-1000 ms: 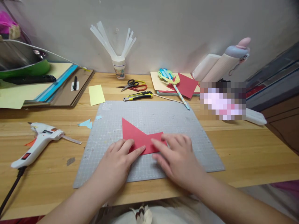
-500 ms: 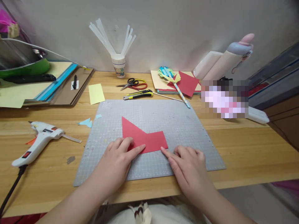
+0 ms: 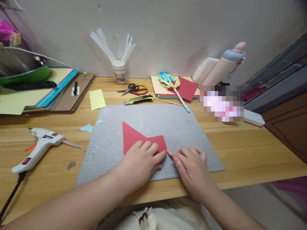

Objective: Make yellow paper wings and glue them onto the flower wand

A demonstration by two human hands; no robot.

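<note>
A folded sheet of red paper (image 3: 134,137) lies on the grey cutting mat (image 3: 182,127), with a pointed flap at its left and a squared end at its right. My left hand (image 3: 141,159) rests over the paper's lower edge, fingers stretched across it, hiding much of the lower part. Its index fingertip presses near the right corner. At that same corner, the extended index finger of my right hand (image 3: 190,164) touches the paper's edge, while its other fingers bend loosely over the mat. Neither hand grips the paper.
Left of the mat lies a white glue gun (image 3: 40,147) with its cord. Behind it are a yellow-black utility knife (image 3: 139,99), scissors (image 3: 129,89), a yellow paper piece (image 3: 97,99) and a cup of glue sticks (image 3: 119,72). A paper flower (image 3: 176,89) lies at the back right.
My left hand has slid right along the paper's lower edge, its index fingertip now near the right corner. My right hand stays at that corner. The whole view has shifted slightly.
</note>
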